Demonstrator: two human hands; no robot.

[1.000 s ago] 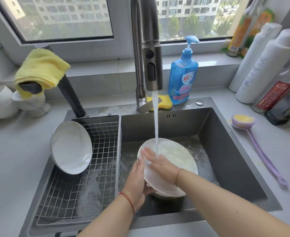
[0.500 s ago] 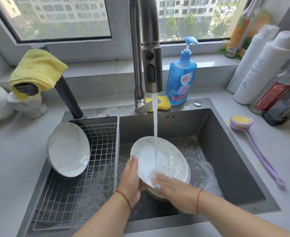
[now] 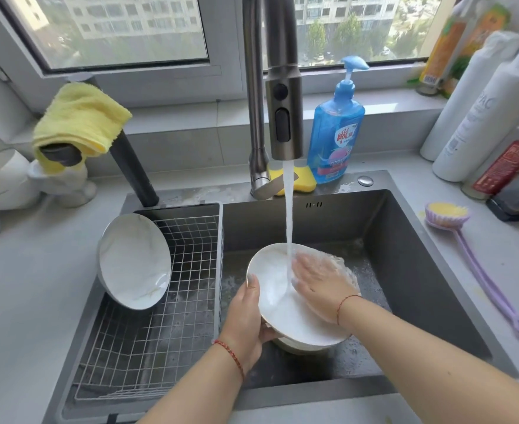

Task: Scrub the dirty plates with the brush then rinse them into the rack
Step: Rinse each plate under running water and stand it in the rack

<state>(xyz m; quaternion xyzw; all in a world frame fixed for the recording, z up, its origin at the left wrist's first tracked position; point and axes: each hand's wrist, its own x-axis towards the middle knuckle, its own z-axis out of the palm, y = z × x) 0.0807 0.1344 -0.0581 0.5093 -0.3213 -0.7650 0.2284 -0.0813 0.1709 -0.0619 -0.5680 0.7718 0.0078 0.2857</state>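
A white plate [image 3: 275,296] is tilted under the running tap water [image 3: 288,228] in the sink [image 3: 405,270]. My left hand [image 3: 247,316] grips its left rim, thumb on the face. My right hand [image 3: 321,281] lies flat on the plate's face with straight fingers, in the water stream. Another dish [image 3: 301,345] sits beneath it, mostly hidden. A clean white plate [image 3: 134,260] leans in the wire rack [image 3: 160,332] on the left. The purple-handled brush [image 3: 472,261] with a yellow head lies on the counter to the right.
The faucet [image 3: 282,87] rises at the back centre. A blue soap bottle [image 3: 334,130] and yellow sponge [image 3: 304,180] stand behind the sink. White and dark bottles [image 3: 478,111] crowd the right counter. A yellow cloth [image 3: 81,117] hangs on a dark tap at the left.
My right hand has slid from the plate's lower edge up across its face to the right side. The plate stays under the stream, held by my left hand.
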